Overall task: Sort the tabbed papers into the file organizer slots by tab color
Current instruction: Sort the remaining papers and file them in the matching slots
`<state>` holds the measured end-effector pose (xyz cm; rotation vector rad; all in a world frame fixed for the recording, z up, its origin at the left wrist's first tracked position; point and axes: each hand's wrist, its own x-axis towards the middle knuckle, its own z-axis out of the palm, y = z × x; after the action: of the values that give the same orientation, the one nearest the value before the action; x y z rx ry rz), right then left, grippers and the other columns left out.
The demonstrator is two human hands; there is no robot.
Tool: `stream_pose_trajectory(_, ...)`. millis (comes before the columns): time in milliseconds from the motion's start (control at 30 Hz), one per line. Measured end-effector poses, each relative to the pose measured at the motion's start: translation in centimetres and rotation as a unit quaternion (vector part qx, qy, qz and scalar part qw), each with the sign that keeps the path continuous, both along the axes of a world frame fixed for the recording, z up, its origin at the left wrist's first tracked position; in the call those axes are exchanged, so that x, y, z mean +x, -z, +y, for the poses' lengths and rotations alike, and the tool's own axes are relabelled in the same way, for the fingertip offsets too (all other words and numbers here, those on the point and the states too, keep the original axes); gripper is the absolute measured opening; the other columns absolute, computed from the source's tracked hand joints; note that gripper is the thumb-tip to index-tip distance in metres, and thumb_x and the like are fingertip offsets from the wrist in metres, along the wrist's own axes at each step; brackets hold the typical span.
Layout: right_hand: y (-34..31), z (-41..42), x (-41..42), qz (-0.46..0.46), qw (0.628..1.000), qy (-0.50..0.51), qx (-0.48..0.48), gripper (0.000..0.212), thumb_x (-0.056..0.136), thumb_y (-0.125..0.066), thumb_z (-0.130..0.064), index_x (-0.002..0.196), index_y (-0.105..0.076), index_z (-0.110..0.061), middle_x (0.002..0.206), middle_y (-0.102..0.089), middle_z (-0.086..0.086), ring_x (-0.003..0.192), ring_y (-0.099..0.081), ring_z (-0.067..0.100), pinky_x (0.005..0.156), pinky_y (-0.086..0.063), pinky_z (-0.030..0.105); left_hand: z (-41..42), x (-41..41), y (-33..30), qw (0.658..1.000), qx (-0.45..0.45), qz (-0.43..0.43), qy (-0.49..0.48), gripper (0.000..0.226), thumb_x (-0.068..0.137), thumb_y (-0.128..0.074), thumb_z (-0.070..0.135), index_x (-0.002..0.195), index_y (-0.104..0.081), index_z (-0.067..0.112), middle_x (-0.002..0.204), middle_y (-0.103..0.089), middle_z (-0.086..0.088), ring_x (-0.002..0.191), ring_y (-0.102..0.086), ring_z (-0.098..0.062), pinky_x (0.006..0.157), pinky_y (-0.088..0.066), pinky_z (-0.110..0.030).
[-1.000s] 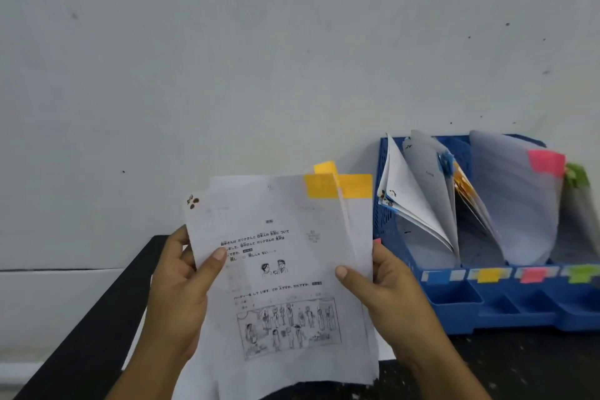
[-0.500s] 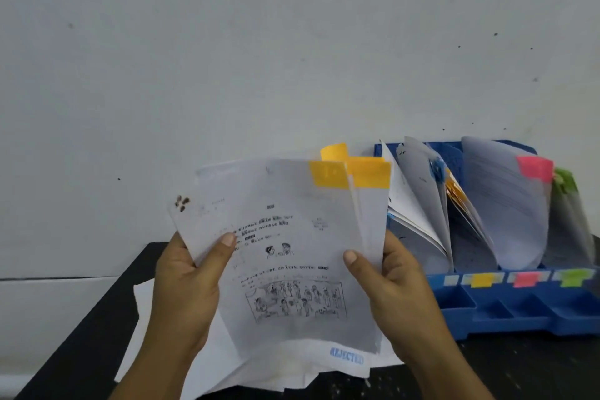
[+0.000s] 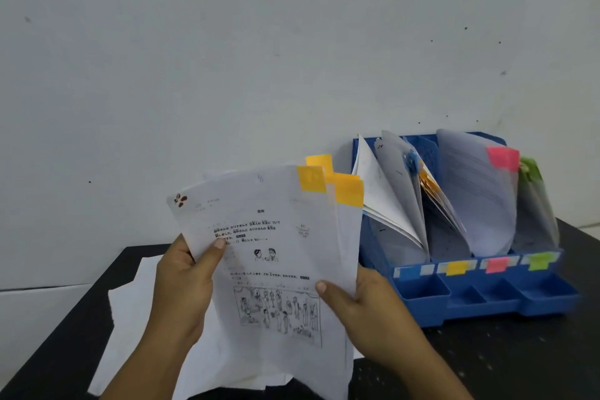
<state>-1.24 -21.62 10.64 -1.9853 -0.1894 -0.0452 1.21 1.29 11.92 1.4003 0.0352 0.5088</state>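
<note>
I hold a small stack of yellow-tabbed papers (image 3: 276, 253) upright in front of me, just left of the blue file organizer (image 3: 480, 299). My left hand (image 3: 185, 289) grips the stack's left edge, thumb on the front sheet. My right hand (image 3: 360, 305) grips its lower right edge, thumb on front. Yellow tabs (image 3: 349, 193) fan out at the stack's top right. The organizer's slots carry blue, yellow (image 3: 456, 268), pink (image 3: 496, 265) and green (image 3: 539, 260) labels. Papers stand in every slot, showing blue, orange, pink (image 3: 503, 157) and green tabs.
More loose white sheets (image 3: 136, 308) lie on the black table (image 3: 487, 367) under and behind the held stack. A white wall (image 3: 259, 42) rises right behind the table and organizer. The table's left edge runs diagonally at lower left.
The held stack has risen and tilted, with its tabs fanning nearer the organizer's left side. Loose sheets on the table have come into view beneath it.
</note>
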Motion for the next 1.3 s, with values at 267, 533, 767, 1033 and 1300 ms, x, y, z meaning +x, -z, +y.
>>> stream_pose_trajectory(267, -3.4, -3.1, -1.3, -0.081, 0.982, 0.111, 0.133, 0.011, 0.094, -0.061, -0.024, 0.086, -0.069, -0.024, 0.083, -0.074, -0.016, 0.077, -0.070, 0.003, 0.063, -0.058, 0.025, -3.1, 0.5, -2.0, 0.999, 0.035, -0.037, 0.001, 0.040, 0.091, -0.061, 0.024, 0.126, -0.052, 0.039, 0.116, -0.066, 0.015, 0.100, -0.064, 0.001, 0.085, -0.044, -0.024)
stream_pose_trajectory(533, -10.5, -11.1, -1.7, -0.207, 0.921, 0.255, 0.211, 0.006, 0.092, -0.063, -0.027, 0.091, -0.068, -0.024, 0.082, -0.074, -0.015, 0.076, -0.071, 0.007, 0.057, -0.057, 0.024, -9.7, 1.1, -3.5, 0.996, 0.067, -0.065, 0.007, 0.035, 0.091, -0.062, 0.024, 0.123, -0.052, 0.038, 0.114, -0.060, 0.017, 0.096, -0.058, 0.007, 0.078, -0.044, -0.018)
stream_pose_trajectory(767, -15.2, -18.4, -1.0, -0.303, 0.867, 0.356, 0.172, 0.016, 0.093, -0.062, -0.024, 0.077, -0.064, -0.020, 0.078, -0.069, -0.015, 0.069, -0.068, -0.001, 0.059, -0.052, 0.017, -16.2, 1.8, -4.0, 0.988, 0.126, -0.047, 0.076, 0.030, 0.090, -0.063, 0.016, 0.110, -0.058, 0.037, 0.102, -0.063, 0.016, 0.087, -0.059, 0.006, 0.063, -0.046, -0.006)
stream_pose_trajectory(1033, -15.4, -20.7, 2.2, -0.308, 0.845, 0.436, 0.030, 0.015, 0.095, -0.052, -0.025, 0.086, -0.060, -0.016, 0.079, -0.063, 0.004, 0.070, -0.057, 0.023, 0.059, -0.046, 0.026, -23.8, 3.0, -3.6, 0.954, 0.186, 0.056, 0.227, 0.021, 0.090, -0.060, 0.017, 0.106, -0.065, 0.030, 0.103, -0.068, 0.009, 0.095, -0.064, -0.011, 0.088, -0.055, -0.033)
stream_pose_trajectory(1300, -10.0, -19.3, 7.7, -0.315, 0.841, 0.409, -0.162, 0.029, 0.100, -0.045, -0.026, 0.124, -0.060, -0.031, 0.091, -0.069, 0.007, 0.073, -0.058, 0.026, 0.063, -0.055, 0.036, -27.8, 4.3, -3.1, 0.931, 0.219, 0.074, 0.282, 0.041, 0.091, -0.053, 0.010, 0.119, -0.057, 0.040, 0.120, -0.059, 0.012, 0.109, -0.055, -0.010, 0.089, -0.046, -0.022)
